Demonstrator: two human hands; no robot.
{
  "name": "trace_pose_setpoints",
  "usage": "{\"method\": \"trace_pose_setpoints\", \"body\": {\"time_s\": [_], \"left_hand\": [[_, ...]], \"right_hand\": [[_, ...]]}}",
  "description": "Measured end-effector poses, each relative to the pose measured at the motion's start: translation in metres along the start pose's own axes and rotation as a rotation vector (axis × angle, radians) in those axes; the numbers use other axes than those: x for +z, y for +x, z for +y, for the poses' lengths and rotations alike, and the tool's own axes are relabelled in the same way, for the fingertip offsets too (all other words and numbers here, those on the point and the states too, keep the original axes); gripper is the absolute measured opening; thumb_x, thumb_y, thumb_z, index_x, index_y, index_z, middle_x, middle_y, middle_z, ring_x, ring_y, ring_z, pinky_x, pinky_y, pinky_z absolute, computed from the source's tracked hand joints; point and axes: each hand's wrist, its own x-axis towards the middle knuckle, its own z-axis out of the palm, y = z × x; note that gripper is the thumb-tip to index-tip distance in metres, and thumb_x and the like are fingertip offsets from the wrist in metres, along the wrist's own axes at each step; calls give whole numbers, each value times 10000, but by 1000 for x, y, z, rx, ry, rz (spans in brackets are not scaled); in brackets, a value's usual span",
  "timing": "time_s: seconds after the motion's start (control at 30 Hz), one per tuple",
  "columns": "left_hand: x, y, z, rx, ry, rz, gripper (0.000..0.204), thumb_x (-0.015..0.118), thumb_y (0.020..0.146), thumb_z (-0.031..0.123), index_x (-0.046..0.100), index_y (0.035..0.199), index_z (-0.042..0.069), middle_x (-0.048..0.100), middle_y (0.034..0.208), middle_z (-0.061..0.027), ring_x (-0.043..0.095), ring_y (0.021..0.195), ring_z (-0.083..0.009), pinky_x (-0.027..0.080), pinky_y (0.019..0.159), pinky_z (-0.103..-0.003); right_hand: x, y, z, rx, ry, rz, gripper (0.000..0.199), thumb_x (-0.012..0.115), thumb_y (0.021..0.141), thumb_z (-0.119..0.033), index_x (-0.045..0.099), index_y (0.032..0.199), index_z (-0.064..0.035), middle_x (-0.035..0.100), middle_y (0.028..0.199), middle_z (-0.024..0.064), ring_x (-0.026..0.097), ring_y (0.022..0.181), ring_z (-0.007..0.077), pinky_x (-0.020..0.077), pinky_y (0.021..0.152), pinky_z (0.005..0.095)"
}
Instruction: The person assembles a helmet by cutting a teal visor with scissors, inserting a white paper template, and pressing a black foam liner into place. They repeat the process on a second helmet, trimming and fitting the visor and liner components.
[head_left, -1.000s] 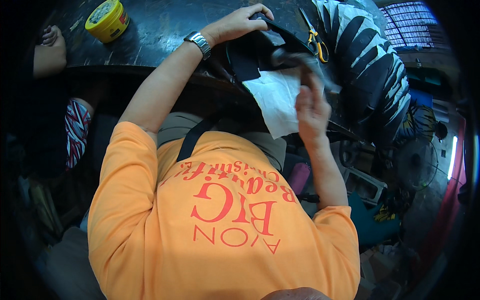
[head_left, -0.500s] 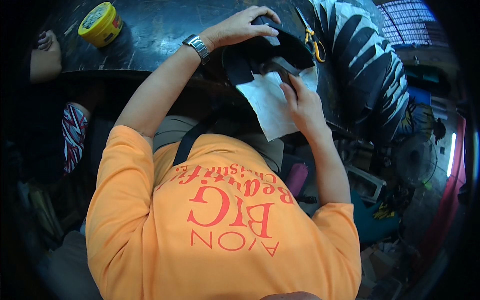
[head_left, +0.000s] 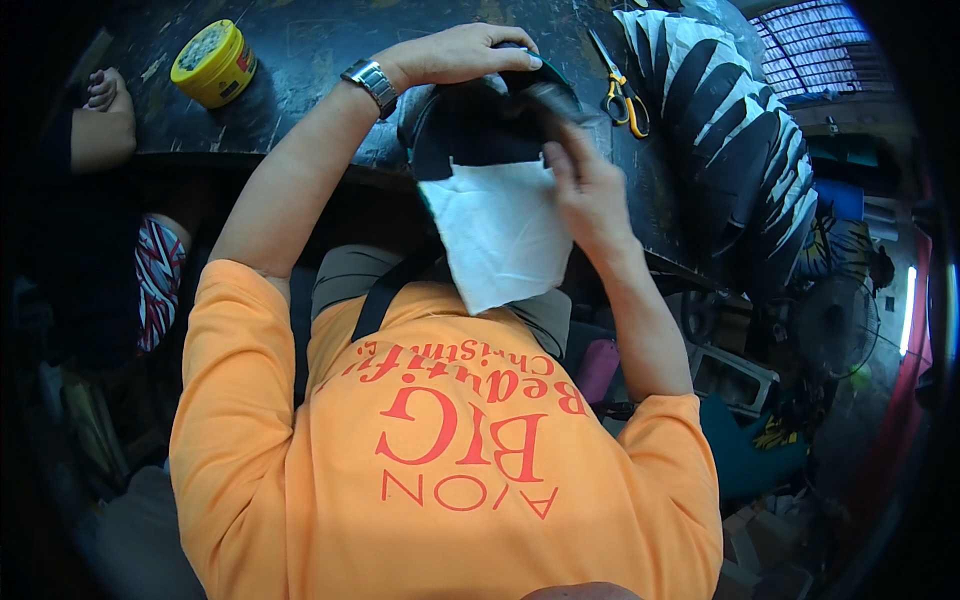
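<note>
A black curved piece of material (head_left: 470,135) with a white cloth sheet (head_left: 500,240) hanging from it lies at the near edge of a dark worktable (head_left: 320,50). My left hand (head_left: 465,55), with a metal watch on its wrist, curls over the top of the black piece and holds it down. My right hand (head_left: 590,190) is at the right edge of the white cloth. Its fingertips pinch where the cloth meets the black piece. My orange shirt fills the lower part of the view.
Yellow-handled scissors (head_left: 625,95) lie on the table right of my hands. Beyond them sits a stack of black and white cut pieces (head_left: 730,140). A yellow round tin (head_left: 212,62) stands at far left. Another person's hand (head_left: 100,110) rests at the left edge. A fan (head_left: 835,320) stands at right.
My right hand came down from the air onto the white cloth and slid up to its join with the black piece. The left hand stayed on top.
</note>
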Motion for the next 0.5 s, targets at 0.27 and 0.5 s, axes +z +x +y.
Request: {"method": "trace_pose_setpoints", "body": {"time_s": [0.27,0.5], "left_hand": [[8,18,22,-135,286,-68,616,506,943,623,651,1305,147,666,1255,-196,650,1129,-370,510,970,-429],[34,39,41,-188,492,-95,623,516,940,618,633,1343,158,650,1291,-210,653,1145,-375,533,945,-442]], "right_hand": [[-5,-5,1,-93,-27,82,332,585,994,-272,566,1302,-149,694,895,229,672,822,444,537,733,498],[-29,-24,3,-11,-84,-30,305,606,987,-248,606,1274,-144,705,922,233,682,870,435,536,750,479]]}}
